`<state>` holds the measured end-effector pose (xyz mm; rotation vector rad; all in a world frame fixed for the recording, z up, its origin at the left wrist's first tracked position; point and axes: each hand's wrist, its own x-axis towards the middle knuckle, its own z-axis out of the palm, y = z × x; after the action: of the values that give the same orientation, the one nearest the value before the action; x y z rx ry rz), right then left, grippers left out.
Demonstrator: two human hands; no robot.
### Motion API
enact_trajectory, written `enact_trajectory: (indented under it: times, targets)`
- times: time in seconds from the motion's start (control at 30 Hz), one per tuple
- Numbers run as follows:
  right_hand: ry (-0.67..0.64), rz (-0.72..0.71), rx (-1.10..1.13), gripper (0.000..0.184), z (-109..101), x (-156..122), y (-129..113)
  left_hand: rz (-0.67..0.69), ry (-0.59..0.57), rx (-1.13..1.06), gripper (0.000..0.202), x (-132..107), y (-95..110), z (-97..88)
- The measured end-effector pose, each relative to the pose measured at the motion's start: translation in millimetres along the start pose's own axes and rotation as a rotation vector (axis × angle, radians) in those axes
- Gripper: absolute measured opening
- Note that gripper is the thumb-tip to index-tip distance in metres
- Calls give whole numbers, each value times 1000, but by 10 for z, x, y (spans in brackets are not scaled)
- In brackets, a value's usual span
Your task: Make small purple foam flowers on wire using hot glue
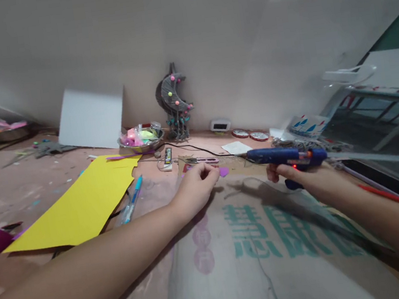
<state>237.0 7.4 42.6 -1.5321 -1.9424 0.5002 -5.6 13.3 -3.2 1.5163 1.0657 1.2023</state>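
Note:
In the head view my left hand [201, 185] is closed in a pinch on a small purple paper piece [224, 171], which sticks out to the right of the fingertips. My right hand [295, 174] grips a blue hot glue gun [278, 154] with its red light lit and a glue stick [378, 156] running out of its back. The gun's nozzle points left toward the purple piece, apart from it. Under both hands lies a cardboard sheet [220, 295] with green printed characters. A pink cutter knife [206, 160] lies just beyond the left hand.
Yellow paper [81, 203] and a blue pen [132, 198] lie to the left. Along the wall stand a metal bowl of colourful bits [140, 138], a grey crescent-moon ornament [173, 96] and a white board [91, 116]. A phone [393, 184] lies at the right.

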Motion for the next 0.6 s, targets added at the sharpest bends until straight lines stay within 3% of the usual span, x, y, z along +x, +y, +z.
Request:
enact_trajectory:
  times: [0.23, 0.47, 0.6]
  targets:
    - [-120, -1, 28, 39, 163, -232, -7, -28, -4, 35, 20, 3, -6, 8]
    - [-13, -35, -129, 42, 238, -244, 42, -35, -14, 43, 19, -2, -6, 21]
    - [-17, -26, -208, 42, 251, -243, 57, -25, -12, 48, 20, -5, -17, 24]
